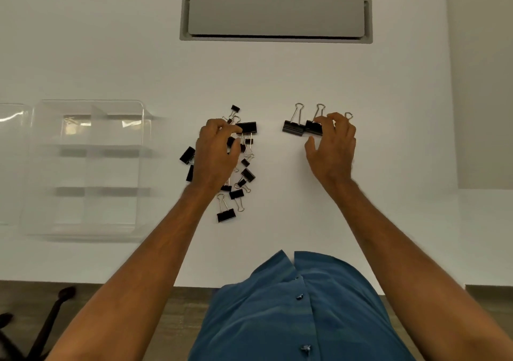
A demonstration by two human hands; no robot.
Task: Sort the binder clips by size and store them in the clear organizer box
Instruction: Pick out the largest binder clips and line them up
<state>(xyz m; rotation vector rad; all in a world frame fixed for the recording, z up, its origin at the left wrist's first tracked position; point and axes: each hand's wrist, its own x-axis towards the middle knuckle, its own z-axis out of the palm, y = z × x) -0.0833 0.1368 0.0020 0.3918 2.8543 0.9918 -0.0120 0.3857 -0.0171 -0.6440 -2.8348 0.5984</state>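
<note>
A loose pile of several black binder clips of mixed sizes lies on the white desk. My left hand is over the pile, its thumb and forefinger pinching a large clip at the pile's top. To the right, large clips stand in a row: one free, a second under the fingertips of my right hand, and a third clip's wire handle shows behind the fingers. The clear organizer box, with divided compartments, sits at the left and looks empty.
A clear lid lies left of the box. A grey recessed cable flap is set into the desk at the back. The desk's front edge runs near my blue shirt. A chair base shows at bottom left.
</note>
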